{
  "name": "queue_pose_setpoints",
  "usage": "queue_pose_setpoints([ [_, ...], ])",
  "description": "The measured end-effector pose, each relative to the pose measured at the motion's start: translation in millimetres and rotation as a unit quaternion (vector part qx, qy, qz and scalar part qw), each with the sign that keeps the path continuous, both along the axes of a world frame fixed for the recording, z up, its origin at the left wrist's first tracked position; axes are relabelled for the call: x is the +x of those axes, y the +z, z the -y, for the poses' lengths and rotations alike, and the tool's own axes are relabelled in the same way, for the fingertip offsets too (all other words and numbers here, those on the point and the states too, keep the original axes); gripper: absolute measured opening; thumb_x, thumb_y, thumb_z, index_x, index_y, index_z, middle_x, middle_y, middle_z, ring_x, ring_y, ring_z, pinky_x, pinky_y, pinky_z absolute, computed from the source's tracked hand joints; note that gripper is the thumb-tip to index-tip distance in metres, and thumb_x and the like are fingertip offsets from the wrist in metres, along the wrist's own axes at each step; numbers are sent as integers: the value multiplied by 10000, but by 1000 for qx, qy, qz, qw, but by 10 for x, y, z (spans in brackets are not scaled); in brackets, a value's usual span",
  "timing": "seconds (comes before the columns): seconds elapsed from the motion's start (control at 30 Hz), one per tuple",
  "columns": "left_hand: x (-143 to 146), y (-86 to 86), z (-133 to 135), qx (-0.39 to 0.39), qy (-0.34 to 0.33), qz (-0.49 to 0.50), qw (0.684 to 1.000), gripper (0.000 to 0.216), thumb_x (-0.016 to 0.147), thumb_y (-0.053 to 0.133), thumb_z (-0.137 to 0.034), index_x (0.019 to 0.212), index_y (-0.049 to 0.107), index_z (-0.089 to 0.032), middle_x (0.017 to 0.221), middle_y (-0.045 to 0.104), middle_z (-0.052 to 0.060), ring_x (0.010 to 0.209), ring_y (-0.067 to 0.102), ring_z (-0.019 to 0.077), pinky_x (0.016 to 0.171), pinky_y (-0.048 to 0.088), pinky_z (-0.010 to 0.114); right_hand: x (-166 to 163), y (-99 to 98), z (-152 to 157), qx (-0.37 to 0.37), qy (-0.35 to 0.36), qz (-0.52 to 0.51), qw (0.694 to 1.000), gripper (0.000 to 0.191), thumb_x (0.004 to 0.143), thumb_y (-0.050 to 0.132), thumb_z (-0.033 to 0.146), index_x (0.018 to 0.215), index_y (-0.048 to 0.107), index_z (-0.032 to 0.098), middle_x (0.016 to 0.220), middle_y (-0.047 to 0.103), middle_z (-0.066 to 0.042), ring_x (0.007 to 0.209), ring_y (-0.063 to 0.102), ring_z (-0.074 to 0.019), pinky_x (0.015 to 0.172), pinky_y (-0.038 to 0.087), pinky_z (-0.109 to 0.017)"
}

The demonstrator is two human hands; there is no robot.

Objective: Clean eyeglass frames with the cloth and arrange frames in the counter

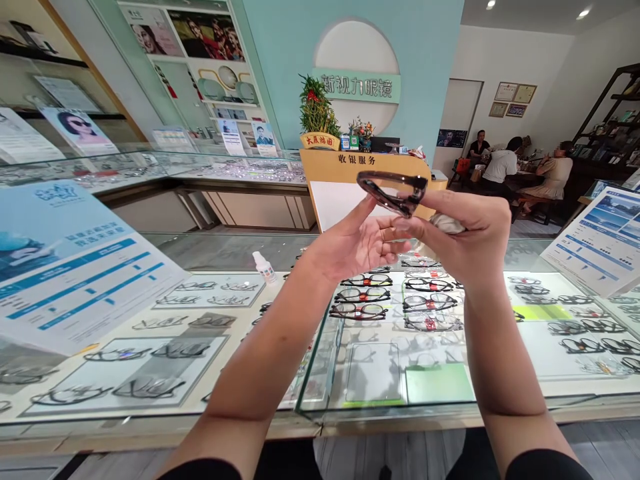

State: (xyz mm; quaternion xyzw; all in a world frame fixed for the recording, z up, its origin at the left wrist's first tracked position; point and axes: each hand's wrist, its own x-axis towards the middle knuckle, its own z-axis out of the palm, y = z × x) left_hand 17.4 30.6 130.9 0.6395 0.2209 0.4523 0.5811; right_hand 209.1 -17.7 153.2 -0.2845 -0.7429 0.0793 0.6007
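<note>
We held the dark-rimmed eyeglasses (391, 203) in the air above the glass display counter (380, 420), our right hand (465, 230) pinching one end between thumb and forefinger with a white cloth (447, 225) bunched in its palm. Our left hand (350, 250) had its thumb at the other end, fingers loosely curled, though we could not tell whether it gripped. A white spray bottle (264, 268) stood near the counter's back edge.

glasses (417, 192): dark brown | wall (425, 60): teal | bottle (264, 268): white | sleeves (200, 471): black
</note>
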Motion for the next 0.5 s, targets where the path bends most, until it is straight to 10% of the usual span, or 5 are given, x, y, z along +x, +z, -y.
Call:
queue_pose_setpoints([
  [0.3,74,52,249,204,304,21,930,527,781,906,-718,847,691,-241,718,643,5,712,624,161,605,476,275,-9,35,19,1,-148,30,988,304,895,855,546,1004,781,272,703,632,-8,765,664,-218,651,450,-327],
  [0.5,153,73,483,250,364,-8,897,452,829,896,-645,825,699,-238,761,701,11,691,607,156,583,441,288,-118,-11,-13,15,-221,95,971,242,912,808,486,1004,733,276,761,701,-23,779,676,-231,670,404,-312],
])
